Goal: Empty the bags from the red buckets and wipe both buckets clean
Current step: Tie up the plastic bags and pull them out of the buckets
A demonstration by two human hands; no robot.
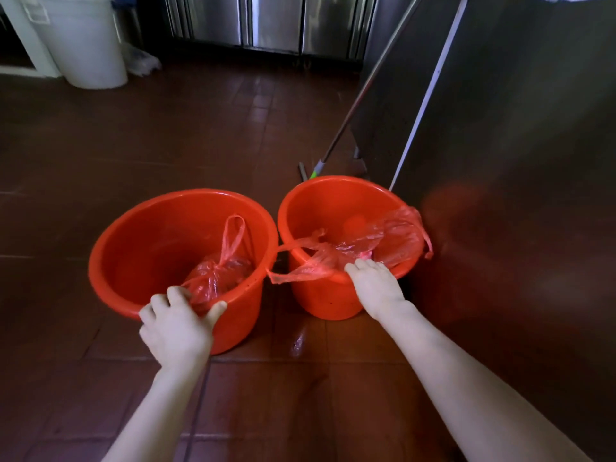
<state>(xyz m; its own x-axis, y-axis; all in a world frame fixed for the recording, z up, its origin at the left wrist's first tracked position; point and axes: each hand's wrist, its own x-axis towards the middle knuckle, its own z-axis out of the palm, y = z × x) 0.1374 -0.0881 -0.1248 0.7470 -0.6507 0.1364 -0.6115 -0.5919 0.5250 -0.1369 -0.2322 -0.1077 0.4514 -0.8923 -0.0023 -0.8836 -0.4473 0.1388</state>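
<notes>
Two red buckets stand side by side on the brown tiled floor. The left bucket holds a knotted red plastic bag with its loop handles sticking up. My left hand grips the near rim of this bucket, fingers curled over the edge beside the bag. The right bucket has a loose red bag draped over its near and right rim, one handle trailing toward the left bucket. My right hand grips that bucket's near rim, fingers curled over the rim and onto the bag's plastic.
A steel cabinet stands right against the right bucket. Two long tool handles lean on it behind the bucket. A white bin stands at the far left, steel cabinet doors line the back. A wet patch shines on the floor.
</notes>
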